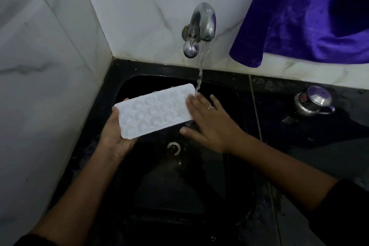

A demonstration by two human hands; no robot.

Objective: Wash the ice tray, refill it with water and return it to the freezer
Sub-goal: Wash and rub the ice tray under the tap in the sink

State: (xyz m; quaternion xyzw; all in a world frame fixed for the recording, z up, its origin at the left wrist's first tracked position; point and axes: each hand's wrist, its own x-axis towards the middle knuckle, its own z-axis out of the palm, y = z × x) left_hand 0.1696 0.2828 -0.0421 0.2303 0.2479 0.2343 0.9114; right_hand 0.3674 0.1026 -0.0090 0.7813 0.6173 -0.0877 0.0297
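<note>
Both hands share the ice tray (153,110): left hand (114,136) grips its lower-left end, right hand (207,124) lies flat-fingered on it, so slide every cup under the stream (200,72).

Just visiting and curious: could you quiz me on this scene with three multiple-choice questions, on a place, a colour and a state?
1. Where is the ice tray? A over the sink; B on a shelf; C in a freezer.
2. What colour is the hanging cloth? A red; B purple; C green.
3. The tap is: A running; B off; C covered.
Answers: 1 A, the left hand holds it above the sink; 2 B, deep purple; 3 A, water streams from it.
</note>
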